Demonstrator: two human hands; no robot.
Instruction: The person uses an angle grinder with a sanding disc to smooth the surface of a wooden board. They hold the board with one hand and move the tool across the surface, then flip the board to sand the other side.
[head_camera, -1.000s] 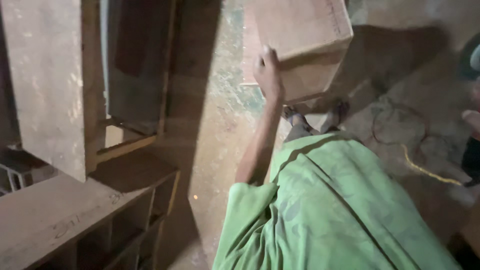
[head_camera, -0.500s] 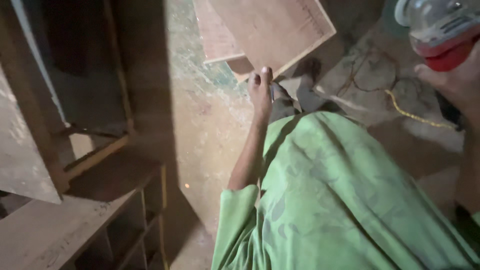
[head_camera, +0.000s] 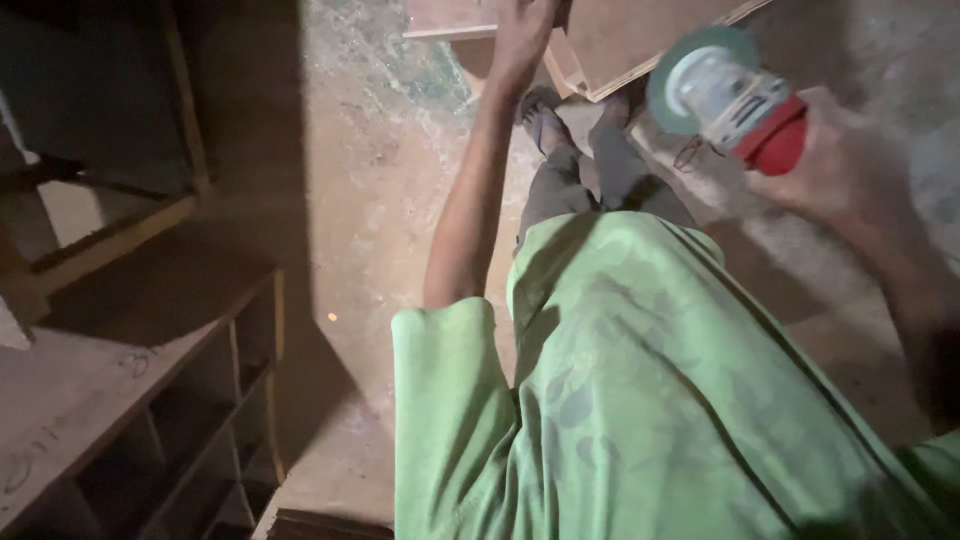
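My left hand (head_camera: 522, 35) reaches forward at the top of the view, its fingers on the edge of a plywood box (head_camera: 640, 35) that rests on the floor ahead of my feet. My right hand (head_camera: 845, 165) is raised at the right and grips a power sander (head_camera: 730, 95) with a red body, a white head and a round greenish disc facing left. My green shirt fills the lower middle of the view.
A wooden shelf unit (head_camera: 130, 400) with open compartments stands at the lower left. Behind it, wooden frame pieces (head_camera: 110, 235) lean at the left. The dusty concrete floor (head_camera: 380, 200) runs between the shelf unit and my legs.
The sander in my right hand has come further into view and moved left, toward the box. My left hand has stretched up and forward along the box edge. The view has tilted down.
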